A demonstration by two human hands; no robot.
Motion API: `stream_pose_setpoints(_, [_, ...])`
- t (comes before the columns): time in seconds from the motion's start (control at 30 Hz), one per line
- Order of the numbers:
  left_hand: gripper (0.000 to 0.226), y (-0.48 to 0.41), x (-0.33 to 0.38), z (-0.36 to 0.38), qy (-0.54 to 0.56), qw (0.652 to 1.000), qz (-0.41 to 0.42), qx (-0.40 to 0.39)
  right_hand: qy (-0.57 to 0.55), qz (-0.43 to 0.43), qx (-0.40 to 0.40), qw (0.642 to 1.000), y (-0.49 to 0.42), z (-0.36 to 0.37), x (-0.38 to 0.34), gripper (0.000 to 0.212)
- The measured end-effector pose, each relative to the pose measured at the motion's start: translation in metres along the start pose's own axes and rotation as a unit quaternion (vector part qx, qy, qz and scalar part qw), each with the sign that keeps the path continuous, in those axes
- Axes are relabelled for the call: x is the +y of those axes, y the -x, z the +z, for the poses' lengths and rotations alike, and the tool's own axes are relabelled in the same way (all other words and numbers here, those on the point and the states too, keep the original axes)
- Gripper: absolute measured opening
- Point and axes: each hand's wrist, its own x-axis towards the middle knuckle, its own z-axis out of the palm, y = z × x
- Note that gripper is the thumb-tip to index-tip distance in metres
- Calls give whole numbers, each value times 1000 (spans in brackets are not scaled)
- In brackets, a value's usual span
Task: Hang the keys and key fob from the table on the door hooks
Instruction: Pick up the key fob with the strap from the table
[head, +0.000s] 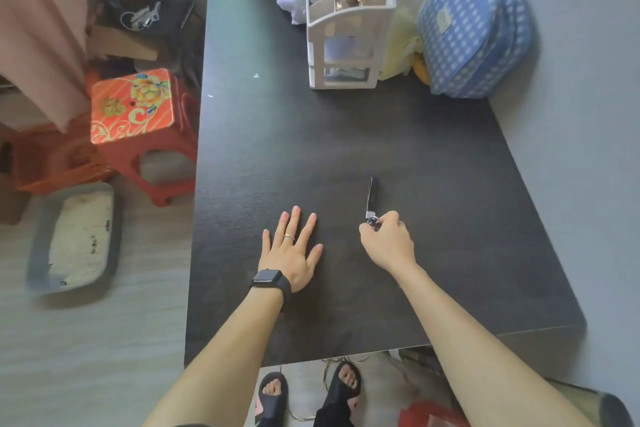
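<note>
A slim black key fob with a metal ring at its near end lies on the dark table. My right hand is closed around that ring, fingers pinched at the fob's near end; the fob's body still points away across the table. My left hand rests flat on the tabletop to the left, fingers spread, holding nothing; it wears a ring and a black watch. No other keys and no door hooks are in view.
A white desk organiser with clutter stands at the table's far side, a blue checked bag to its right against the wall. A red stool and a grey tray are on the floor to the left.
</note>
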Motion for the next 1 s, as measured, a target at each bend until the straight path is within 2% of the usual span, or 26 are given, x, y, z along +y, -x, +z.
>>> stream_pose_setpoints(0.1, [62, 3, 12, -24, 63, 997, -21, -49, -201, 39, -62, 977, 37, -14, 14, 14])
stream_pose_setpoints(0.2, [49, 30, 30, -43, 158, 984, -11, -87, -289, 43, -74, 953, 90, -30, 31, 15])
stream_pose_setpoints(0.3, [41, 81, 50, -53, 207, 972, 24, -106, -340, 25, -32, 939, 156, -42, 49, 29])
stream_pose_setpoints(0.43, [33, 146, 73, -51, 280, 945, 80, -148, -397, 6, 48, 917, 244, -47, 77, 25])
stream_pose_setpoints(0.6, [33, 217, 113, -48, 319, 904, 140, -246, -371, -4, 157, 915, 346, -36, 113, 23])
stream_pose_setpoints(0.67, [25, 244, 130, -44, 322, 889, 165, -283, -336, -1, 210, 918, 383, -26, 126, 20])
stream_pose_setpoints(0.73, [23, 272, 147, -38, 329, 877, 186, -297, -300, 6, 262, 917, 417, -15, 139, 15])
stream_pose_setpoints(0.8, [32, 299, 167, -30, 320, 873, 214, -300, -252, 18, 316, 914, 446, -5, 156, 11])
stream_pose_setpoints(0.9, [38, 342, 198, -17, 275, 866, 280, -312, -197, 53, 385, 900, 487, 7, 187, 24])
stream_pose_setpoints(1.0, [30, 390, 229, 1, 233, 844, 350, -334, -201, 94, 443, 869, 531, 14, 218, 32])
